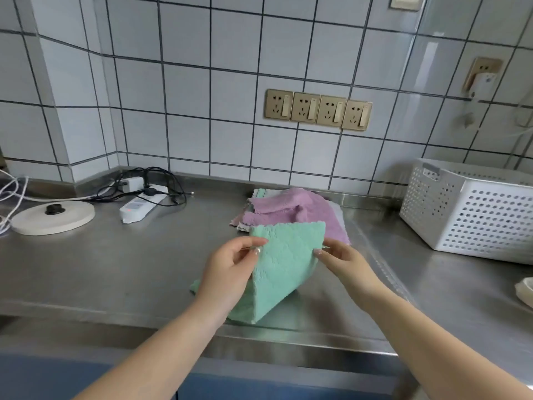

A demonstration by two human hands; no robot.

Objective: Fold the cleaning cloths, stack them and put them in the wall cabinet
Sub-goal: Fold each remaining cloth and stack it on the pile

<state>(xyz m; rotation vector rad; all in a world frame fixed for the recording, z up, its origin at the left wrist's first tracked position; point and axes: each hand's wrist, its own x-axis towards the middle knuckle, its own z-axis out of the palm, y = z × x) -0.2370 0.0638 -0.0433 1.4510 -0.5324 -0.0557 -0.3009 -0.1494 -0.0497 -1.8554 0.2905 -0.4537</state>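
Note:
A mint-green cleaning cloth [284, 261] is lifted over the steel counter [121, 272], its upper half raised and its lower part still resting on the counter. My left hand [230, 269] pinches its left edge and my right hand [343, 261] pinches its right edge. Behind it lies a loose pile of cloths with a crumpled pink cloth [300, 212] on top; edges of grey and pale cloths show beneath. No wall cabinet is in view.
A white perforated basket [473, 209] stands at the right. At the back left lie a white power strip [138, 204] with black cables, and a round white kettle base [52, 217]. Wall sockets [317, 109] sit on the tiled wall.

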